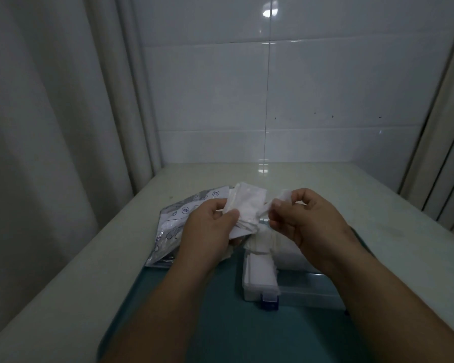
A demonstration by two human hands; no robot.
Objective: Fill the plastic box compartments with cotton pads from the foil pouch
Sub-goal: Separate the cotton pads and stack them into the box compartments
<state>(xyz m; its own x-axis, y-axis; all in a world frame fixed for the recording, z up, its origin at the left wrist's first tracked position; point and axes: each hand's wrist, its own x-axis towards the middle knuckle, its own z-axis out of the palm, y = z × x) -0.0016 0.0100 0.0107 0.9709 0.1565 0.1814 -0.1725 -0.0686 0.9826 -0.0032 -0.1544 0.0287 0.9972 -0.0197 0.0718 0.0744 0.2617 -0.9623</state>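
Observation:
My left hand [207, 226] grips a stack of white cotton pads [247, 205] above the table, thumb across the stack's front. My right hand [307, 221] pinches a single pad [283, 196] at the stack's right edge between thumb and forefinger. The silver foil pouch [173, 226] lies flat on the table behind and left of my left hand. Below my hands stands the clear plastic box [260, 281] with a blue latch; its left compartment holds white pads, and my right forearm covers its right part.
A teal mat [220, 323] lies under the box on the pale tabletop [378, 205]. A white tiled wall [273, 100] closes the far edge. Curtains [50, 127] hang at the left and a ribbed frame stands at the right.

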